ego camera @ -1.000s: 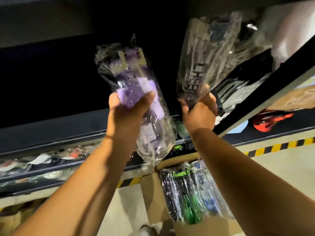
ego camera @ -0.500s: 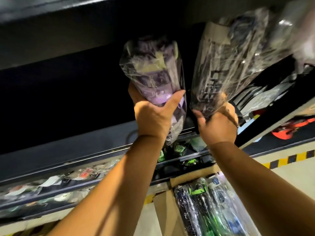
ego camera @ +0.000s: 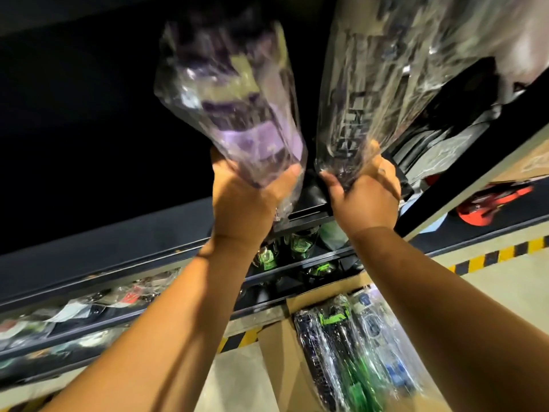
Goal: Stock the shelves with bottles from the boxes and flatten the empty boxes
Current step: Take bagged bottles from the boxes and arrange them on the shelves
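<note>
No text reads clearly; dark block lettering runs along the clear wrapped bottle (ego camera: pixel 371 93) held in the right hand (ego camera: pixel 367 197), smeared by blur and creased plastic; the purple wrapped bottle (ego camera: pixel 237 108) in the left hand (ego camera: pixel 246 200) bears pale labels, illegible; green tags (ego camera: pixel 300 242) below both hands likewise.

Head-worn wide-angle view, facing the shelving (ego camera: pixel 104 245), close up

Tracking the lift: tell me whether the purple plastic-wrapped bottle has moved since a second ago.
Yes: the purple plastic-wrapped bottle has risen, now farther above the open cardboard box on the floor.
</note>
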A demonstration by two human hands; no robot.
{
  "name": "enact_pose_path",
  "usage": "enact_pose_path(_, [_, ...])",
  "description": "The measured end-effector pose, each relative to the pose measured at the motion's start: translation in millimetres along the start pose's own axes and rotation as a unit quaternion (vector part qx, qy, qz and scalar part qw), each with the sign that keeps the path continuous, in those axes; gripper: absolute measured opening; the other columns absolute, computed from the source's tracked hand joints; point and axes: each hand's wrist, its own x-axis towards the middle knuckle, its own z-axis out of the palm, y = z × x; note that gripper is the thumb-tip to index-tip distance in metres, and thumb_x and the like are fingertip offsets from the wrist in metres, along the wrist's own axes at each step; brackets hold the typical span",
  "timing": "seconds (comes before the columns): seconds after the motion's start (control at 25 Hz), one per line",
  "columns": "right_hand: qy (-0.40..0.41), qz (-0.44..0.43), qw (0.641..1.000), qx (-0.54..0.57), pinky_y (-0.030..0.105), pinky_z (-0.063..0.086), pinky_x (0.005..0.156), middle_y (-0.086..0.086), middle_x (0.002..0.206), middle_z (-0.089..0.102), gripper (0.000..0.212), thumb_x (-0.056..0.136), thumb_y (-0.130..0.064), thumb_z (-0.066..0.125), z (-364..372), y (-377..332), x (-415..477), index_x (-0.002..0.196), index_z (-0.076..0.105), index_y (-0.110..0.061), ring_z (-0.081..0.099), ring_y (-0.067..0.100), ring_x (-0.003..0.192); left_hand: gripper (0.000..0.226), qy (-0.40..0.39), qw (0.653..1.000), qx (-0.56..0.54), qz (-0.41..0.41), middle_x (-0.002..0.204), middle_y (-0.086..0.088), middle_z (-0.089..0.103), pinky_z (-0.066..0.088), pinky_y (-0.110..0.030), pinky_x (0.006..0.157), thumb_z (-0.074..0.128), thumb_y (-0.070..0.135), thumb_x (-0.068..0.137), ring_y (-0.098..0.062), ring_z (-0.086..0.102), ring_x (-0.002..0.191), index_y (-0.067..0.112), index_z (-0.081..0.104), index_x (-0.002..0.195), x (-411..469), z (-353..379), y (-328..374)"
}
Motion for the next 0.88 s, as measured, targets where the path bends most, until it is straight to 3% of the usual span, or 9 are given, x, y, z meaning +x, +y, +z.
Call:
enact_pose_path(0.08, [-0.001, -0.004, 1.0, 0.001, 0.044, 0.042, 0.099, 0.023, 0.134, 0.053, 0.092, 0.093, -0.068, 0.039, -1, -1, 0, 0.15, 0.021, 0.002, 0.049, 0.038, 0.125, 0.016, 0.065, 0.998, -0.017, 0.009, 0.08, 0.017, 0.064, 0.043, 0.0, 0.065, 0.076, 0.042, 0.081, 0.018, 0.059, 0.067, 0.031, 0.064, 0.085, 10, 0, 3])
enact_pose_path(0.16, [-0.013, -0.007, 1.0, 0.008, 0.045, 0.041, 0.102, 0.024, 0.138, 0.05, 0.093, 0.094, -0.066, 0.039, -5, -2, -2, 0.152, 0.016, 0.003, 0.046, 0.039, 0.129, 0.045, 0.086, 0.996, 0.0, 0.012, 0.085, 0.004, 0.073, 0.046, -0.004, 0.073, 0.065, 0.058, 0.077, 0.004, 0.066, 0.071, 0.017, 0.076, 0.091, 11, 9, -3])
enact_pose_path(0.28, [-0.033, -0.006, 0.999, 0.009, 0.044, 0.038, 0.103, 0.024, 0.141, 0.047, 0.091, 0.095, -0.064, 0.038, -10, -5, -4, 0.152, 0.015, 0.002, 0.042, 0.039, 0.132, 0.072, 0.036, 0.997, 0.003, -0.064, 0.089, 0.006, 0.074, 0.052, -0.008, 0.074, 0.059, 0.078, 0.06, -0.001, 0.068, 0.078, 0.017, 0.076, 0.093, 1, 25, -10])
enact_pose_path(0.4, [-0.049, 0.001, 0.999, 0.01, 0.044, 0.041, 0.098, 0.024, 0.138, 0.05, 0.09, 0.096, -0.064, 0.036, -11, -5, -3, 0.152, 0.014, 0.002, 0.043, 0.038, 0.131, 0.075, 0.024, 0.996, -0.016, -0.088, 0.086, 0.012, 0.07, 0.049, -0.003, 0.071, 0.065, 0.078, 0.055, 0.0, 0.067, 0.078, 0.015, 0.074, 0.096, -4, 32, -11])
enact_pose_path(0.52, [-0.049, 0.001, 0.999, 0.004, 0.045, 0.042, 0.096, 0.023, 0.137, 0.051, 0.09, 0.095, -0.066, 0.035, -11, -6, -3, 0.152, 0.013, 0.0, 0.043, 0.039, 0.13, 0.067, 0.024, 0.994, -0.004, -0.108, 0.08, 0.018, 0.06, 0.04, 0.002, 0.065, 0.08, 0.065, 0.06, 0.001, 0.062, 0.073, 0.009, 0.07, 0.095, 0, 36, -4])
enact_pose_path(0.6, [-0.047, 0.005, 0.999, 0.003, 0.044, 0.041, 0.096, 0.024, 0.135, 0.051, 0.087, 0.095, -0.066, 0.035, -9, -4, -3, 0.151, 0.017, -0.001, 0.045, 0.04, 0.128, 0.064, 0.015, 0.991, 0.021, -0.131, 0.086, 0.008, 0.062, 0.046, -0.009, 0.072, 0.082, 0.06, 0.065, -0.01, 0.063, 0.081, 0.007, 0.066, 0.097, 4, 39, -2])
enact_pose_path(0.76, [-0.047, 0.012, 0.999, -0.008, 0.043, 0.044, 0.09, 0.026, 0.125, 0.056, 0.075, 0.097, -0.063, 0.034, -11, -5, -3, 0.136, 0.038, 0.002, 0.054, 0.042, 0.115, 0.071, -0.006, 0.987, 0.046, -0.156, 0.105, -0.007, 0.068, 0.055, -0.038, 0.091, 0.073, 0.074, 0.063, -0.026, 0.064, 0.101, 0.012, 0.059, 0.096, 10, 46, -9])
enact_pose_path(0.88, [-0.034, 0.015, 0.999, 0.002, 0.042, 0.044, 0.087, 0.024, 0.121, 0.058, 0.074, 0.097, -0.063, 0.036, -8, -3, -3, 0.134, 0.039, 0.0, 0.057, 0.041, 0.111, 0.076, -0.003, 0.99, 0.019, -0.14, 0.101, -0.006, 0.07, 0.056, -0.039, 0.088, 0.072, 0.078, 0.059, -0.026, 0.067, 0.099, 0.013, 0.06, 0.096, 6, 45, -12])
